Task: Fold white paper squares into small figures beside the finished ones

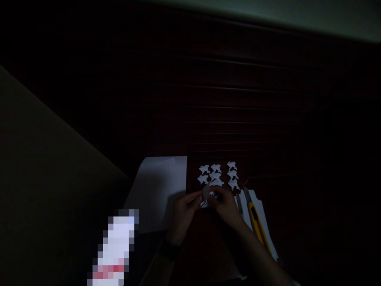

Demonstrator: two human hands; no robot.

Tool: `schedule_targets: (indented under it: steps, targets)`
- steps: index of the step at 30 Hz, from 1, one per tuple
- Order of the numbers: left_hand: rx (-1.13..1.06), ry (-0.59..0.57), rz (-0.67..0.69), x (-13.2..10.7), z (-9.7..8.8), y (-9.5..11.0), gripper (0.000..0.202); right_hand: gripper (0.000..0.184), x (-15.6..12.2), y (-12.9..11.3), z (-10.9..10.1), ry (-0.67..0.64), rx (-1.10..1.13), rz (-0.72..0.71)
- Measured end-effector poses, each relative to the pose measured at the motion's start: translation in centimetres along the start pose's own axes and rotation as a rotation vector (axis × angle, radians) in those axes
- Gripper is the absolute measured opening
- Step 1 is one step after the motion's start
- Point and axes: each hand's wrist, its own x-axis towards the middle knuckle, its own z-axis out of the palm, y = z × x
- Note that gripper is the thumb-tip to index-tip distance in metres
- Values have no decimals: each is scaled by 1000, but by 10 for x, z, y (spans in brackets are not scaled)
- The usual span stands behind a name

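Between my two hands is a small folded piece of white paper (205, 191). My left hand (187, 204) pinches its left side with thumb and fingers, and my right hand (223, 202) grips it from the right with bent fingers. Just beyond them lie several small folded paper figures (232, 174) in rough columns, pointed and frog-like in outline. Some figures right behind my fingers are partly hidden. The scene is very dark, so the folds of the held paper are hard to make out.
White paper sheets (157, 178) lie to the left, partly under my left wrist. At the right, a yellow utility knife (258, 224) and a thin dark pen-like tool (239, 203) rest on more white paper (266, 216). A pixelated bright patch covers the lower left.
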Motion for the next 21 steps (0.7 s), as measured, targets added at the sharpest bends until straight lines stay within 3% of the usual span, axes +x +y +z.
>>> schedule_targets:
  steps: [5, 11, 15, 21]
  targets:
    - [-12, -131, 45, -7, 1, 12, 34, 14, 0, -1, -1, 90, -48, -4]
    - [-24, -227, 92, -13, 11, 20, 45, 14, 2, 2, -3, 108, -43, 15]
    - [79, -105, 153, -6, 13, 4, 41, 13, 2, 1, -2, 126, -7, 20]
    - [96, -66, 169, -2, 9, -5, 36, 11, 3, 0, 0, 119, 120, 48]
